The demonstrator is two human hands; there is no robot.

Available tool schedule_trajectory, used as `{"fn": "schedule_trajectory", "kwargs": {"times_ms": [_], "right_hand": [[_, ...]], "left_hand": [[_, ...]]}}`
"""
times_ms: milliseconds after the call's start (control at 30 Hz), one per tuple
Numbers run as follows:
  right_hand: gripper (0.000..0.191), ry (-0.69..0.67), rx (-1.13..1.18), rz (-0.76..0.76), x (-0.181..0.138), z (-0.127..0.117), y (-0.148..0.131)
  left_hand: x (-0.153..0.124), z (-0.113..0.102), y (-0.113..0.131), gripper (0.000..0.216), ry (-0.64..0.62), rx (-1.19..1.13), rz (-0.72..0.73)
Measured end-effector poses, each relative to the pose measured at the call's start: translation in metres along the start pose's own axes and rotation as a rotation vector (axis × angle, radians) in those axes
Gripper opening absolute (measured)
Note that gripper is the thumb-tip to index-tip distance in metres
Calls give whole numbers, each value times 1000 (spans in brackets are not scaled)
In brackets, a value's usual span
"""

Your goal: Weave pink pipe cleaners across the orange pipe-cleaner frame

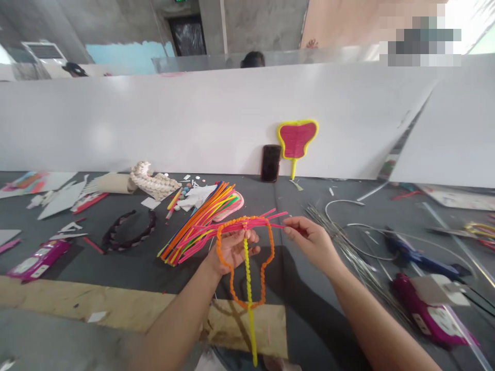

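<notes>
Against the partition (193,118): one phone (271,164), one fan (297,140); left hand (230,252) holds one frame (248,268).

Passable between right hand (309,239) and phone (270,163), over dark tabletop (294,200). Blocked leftward by pipe-cleaner bundle (203,221), rightward by loose wires (353,254), beyond phone by white partition (193,118).
</notes>
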State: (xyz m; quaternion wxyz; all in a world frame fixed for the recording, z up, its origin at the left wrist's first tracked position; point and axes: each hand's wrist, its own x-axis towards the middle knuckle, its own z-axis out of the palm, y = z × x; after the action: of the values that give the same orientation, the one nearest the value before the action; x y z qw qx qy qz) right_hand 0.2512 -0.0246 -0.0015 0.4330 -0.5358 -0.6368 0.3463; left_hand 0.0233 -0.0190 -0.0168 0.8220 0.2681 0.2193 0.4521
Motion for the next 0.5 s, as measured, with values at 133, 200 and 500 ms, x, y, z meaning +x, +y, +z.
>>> {"fn": "schedule_trajectory", "kwargs": {"times_ms": [133, 200, 500], "right_hand": [[27, 150, -154, -79, -2, -8, 8], [25, 204, -256, -211, -4, -8, 11], [24, 196, -474, -344, -12, -3, 10]], "left_hand": [[2, -2, -3, 21, 9, 43, -16], [2, -1, -6, 24, 8, 76, -43], [3, 3, -12, 26, -11, 174, -111]]}}
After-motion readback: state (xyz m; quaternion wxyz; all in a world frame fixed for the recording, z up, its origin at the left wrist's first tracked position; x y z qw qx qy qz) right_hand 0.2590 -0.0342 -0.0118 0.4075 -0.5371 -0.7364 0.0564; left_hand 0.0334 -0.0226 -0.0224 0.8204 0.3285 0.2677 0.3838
